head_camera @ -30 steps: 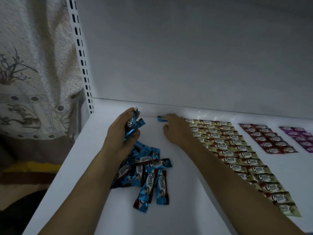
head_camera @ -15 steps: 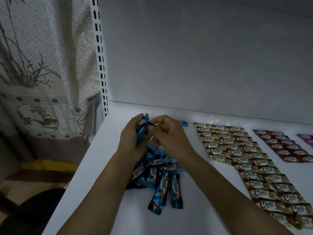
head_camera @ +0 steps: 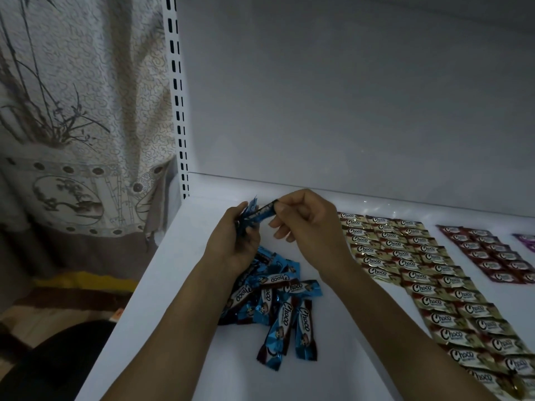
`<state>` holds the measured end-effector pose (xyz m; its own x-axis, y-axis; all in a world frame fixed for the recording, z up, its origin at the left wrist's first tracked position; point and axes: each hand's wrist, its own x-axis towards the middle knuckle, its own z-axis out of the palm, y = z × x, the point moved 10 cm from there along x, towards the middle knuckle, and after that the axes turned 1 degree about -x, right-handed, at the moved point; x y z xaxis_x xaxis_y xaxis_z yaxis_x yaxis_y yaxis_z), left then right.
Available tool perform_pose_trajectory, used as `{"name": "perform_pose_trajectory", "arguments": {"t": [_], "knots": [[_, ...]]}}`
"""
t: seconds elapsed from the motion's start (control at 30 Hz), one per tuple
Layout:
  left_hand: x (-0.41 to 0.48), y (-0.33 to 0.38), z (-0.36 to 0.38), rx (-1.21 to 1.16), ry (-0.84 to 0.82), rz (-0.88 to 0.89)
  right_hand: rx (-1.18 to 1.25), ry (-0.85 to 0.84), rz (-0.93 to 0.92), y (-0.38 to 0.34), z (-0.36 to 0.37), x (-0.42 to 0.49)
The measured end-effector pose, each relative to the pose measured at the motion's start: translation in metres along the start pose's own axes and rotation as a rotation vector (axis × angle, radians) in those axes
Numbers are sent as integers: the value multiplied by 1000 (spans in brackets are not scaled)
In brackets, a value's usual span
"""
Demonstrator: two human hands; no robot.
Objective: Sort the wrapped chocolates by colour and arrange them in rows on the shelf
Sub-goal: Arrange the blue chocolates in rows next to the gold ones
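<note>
Shelf (head_camera: 197,227): white, bare in front of the blue pile (head_camera: 278,302), left edge near.
Left hand (head_camera: 231,244): above the pile, gripping a blue bunch (head_camera: 246,219).
Right hand (head_camera: 309,227): pinching one blue chocolate (head_camera: 262,213) there.
Gold rows (head_camera: 419,270): right of the pile, gap between.

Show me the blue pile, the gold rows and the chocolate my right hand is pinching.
blue pile (head_camera: 278,296), head view, on a wrapper mid-heap.
gold rows (head_camera: 405,257), head view, on a middle-column wrapper.
pinched chocolate (head_camera: 260,214), head view, on its middle.
</note>
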<state>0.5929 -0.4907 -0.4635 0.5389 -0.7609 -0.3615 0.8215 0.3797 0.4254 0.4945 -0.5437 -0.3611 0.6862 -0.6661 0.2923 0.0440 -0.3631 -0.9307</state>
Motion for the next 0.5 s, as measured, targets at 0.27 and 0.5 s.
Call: {"name": "perform_pose_trajectory", "arguments": {"t": [0.27,0.5], "knots": [[4,-1,0,-62,-36,-22,83,54,10,-6,-20,2],[4,-1,1,-1,-37,-17,98,74,46,12,-29,-4]]}}
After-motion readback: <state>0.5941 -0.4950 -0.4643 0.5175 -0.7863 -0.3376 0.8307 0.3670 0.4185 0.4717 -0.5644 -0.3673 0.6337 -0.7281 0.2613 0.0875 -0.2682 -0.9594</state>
